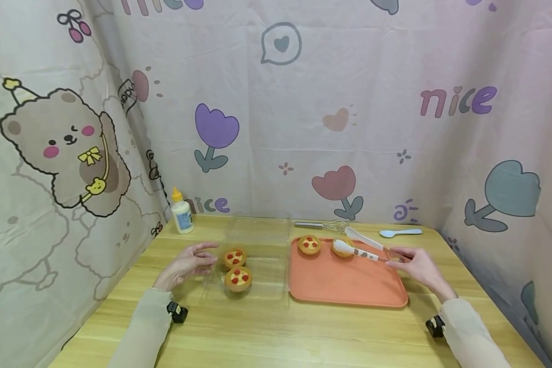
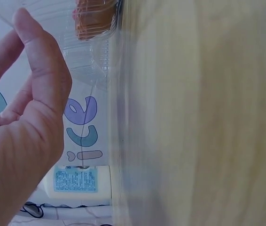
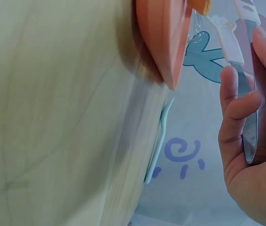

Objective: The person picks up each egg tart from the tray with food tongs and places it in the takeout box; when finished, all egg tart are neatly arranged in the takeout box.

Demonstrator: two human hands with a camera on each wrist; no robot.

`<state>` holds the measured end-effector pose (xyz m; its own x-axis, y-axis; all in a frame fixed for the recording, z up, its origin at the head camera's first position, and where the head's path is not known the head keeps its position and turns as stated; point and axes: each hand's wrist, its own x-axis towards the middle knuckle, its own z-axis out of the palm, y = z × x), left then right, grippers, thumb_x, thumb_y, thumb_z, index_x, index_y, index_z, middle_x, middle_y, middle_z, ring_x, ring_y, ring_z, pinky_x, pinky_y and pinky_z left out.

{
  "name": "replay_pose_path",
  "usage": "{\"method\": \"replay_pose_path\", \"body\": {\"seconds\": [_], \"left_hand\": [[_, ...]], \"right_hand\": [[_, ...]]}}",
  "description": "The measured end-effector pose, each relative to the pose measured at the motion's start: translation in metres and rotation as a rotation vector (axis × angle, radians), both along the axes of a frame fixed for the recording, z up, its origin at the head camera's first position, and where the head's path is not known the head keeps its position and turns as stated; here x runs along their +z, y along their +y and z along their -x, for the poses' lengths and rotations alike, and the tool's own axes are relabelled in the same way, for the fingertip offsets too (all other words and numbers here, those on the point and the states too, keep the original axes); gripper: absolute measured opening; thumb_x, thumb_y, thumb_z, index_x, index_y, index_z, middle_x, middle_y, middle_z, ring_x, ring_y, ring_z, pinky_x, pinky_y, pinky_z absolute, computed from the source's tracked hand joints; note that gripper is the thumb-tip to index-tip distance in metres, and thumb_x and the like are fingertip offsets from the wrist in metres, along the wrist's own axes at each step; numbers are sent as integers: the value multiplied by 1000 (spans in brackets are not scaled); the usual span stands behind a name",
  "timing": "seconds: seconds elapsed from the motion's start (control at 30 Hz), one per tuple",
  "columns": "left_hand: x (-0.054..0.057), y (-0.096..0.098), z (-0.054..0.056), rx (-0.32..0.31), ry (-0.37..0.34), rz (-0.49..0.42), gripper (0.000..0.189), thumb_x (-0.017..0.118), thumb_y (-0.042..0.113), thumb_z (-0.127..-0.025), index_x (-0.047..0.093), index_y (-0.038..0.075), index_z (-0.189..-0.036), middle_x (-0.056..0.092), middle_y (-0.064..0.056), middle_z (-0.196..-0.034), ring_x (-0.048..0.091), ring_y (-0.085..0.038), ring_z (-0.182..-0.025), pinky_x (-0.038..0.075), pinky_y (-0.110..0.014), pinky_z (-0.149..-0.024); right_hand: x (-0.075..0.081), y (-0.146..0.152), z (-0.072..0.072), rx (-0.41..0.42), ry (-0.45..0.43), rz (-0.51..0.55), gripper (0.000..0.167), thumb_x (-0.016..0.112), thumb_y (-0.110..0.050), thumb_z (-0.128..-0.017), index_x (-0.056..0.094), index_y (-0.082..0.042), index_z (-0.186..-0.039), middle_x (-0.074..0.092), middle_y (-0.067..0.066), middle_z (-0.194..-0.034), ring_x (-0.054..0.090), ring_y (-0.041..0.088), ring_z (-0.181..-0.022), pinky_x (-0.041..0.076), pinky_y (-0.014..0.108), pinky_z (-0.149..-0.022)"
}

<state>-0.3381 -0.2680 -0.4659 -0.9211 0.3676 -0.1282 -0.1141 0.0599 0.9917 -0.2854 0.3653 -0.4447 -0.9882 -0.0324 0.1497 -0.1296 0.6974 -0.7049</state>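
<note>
My right hand (image 1: 416, 263) holds metal tongs (image 3: 264, 108) with white tips, thumb and fingers round the metal bend. The tongs' two arms stand apart. One white tip lies across a small round tart (image 1: 348, 240) with a yellow top, partly covering it, on the orange tray (image 1: 340, 281). Left of it on the tray is another tart (image 1: 309, 245), topped with red pieces. My left hand (image 1: 190, 263) is at the left edge of a clear plastic clamshell box (image 1: 269, 278), fingers loosely spread; contact is unclear. Inside the box are two tarts, a rear one (image 1: 234, 258) and a front one (image 1: 237, 279).
A whisk (image 1: 319, 225) lies behind the tray, and a pale spoon (image 1: 400, 232) is at the back right. A white bottle with a yellow cap (image 1: 182, 213) stands at the back left. Printed curtains (image 1: 276, 112) hang behind and beside the wooden table (image 1: 257, 337).
</note>
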Motion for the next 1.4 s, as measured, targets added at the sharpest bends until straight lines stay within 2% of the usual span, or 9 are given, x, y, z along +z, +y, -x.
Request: {"method": "replay_pose_path", "body": {"seconds": [0.17, 0.33, 0.83, 0.9, 0.97, 1.07, 1.4], "left_hand": [[2, -1, 0, -6, 0, -8, 66, 63, 6, -94, 29, -3, -149, 63, -3, -96, 66, -14, -81, 60, -26, -73], [3, -2, -1, -10, -5, -13, 67, 63, 6, -94, 28, -3, -150, 63, -2, -95, 66, -13, -81, 60, -26, -73], [3, -1, -2, 0, 0, -20, 63, 62, 5, -95, 31, -2, -148, 63, -1, -94, 66, -13, -79, 60, -26, -73], [3, -1, -2, -4, -1, -24, 63, 62, 5, -95, 30, -3, -149, 63, -1, -94, 66, -13, -80, 60, -27, -73], [2, 0, -2, -5, -3, -26, 64, 62, 4, -95, 29, -3, -149, 63, -2, -94, 66, -14, -81, 60, -27, -73], [3, 0, -3, -2, -3, -23, 64, 62, 4, -95, 29, -3, -149, 63, -3, -95, 67, -15, -82, 60, -27, -74], [1, 0, -3, 4, -5, -10, 65, 62, 5, -95, 29, -2, -150, 63, -4, -97, 66, -15, -82, 60, -27, -74]], "right_hand": [[0, -2, 1, 6, -17, -17, 61, 78, -34, -84, 60, 0, -131, 61, 22, -130, 62, 38, -115, 53, 16, -76], [-1, -3, 2, 17, -19, -26, 61, 78, -35, -84, 61, 1, -130, 63, 23, -127, 63, 37, -113, 51, 16, -72], [-5, -1, 2, 19, -17, -45, 62, 79, -39, -82, 63, 0, -128, 64, 22, -126, 62, 38, -115, 51, 13, -73], [-6, -1, 3, 17, -10, -65, 62, 79, -39, -82, 64, 0, -127, 65, 22, -125, 66, 34, -107, 51, 15, -69], [-7, -1, 3, -2, -3, -80, 62, 80, -41, -81, 65, -2, -127, 67, 20, -123, 67, 25, -96, 48, 16, -64], [-7, -1, 3, -25, 3, -97, 61, 80, -42, -80, 66, -4, -126, 69, 18, -119, 58, 13, -85, 44, 20, -56], [-8, -4, 0, -66, 6, -114, 53, 79, -37, -82, 69, -6, -123, 69, 20, -117, 62, 18, -91, 43, 21, -57]]}}
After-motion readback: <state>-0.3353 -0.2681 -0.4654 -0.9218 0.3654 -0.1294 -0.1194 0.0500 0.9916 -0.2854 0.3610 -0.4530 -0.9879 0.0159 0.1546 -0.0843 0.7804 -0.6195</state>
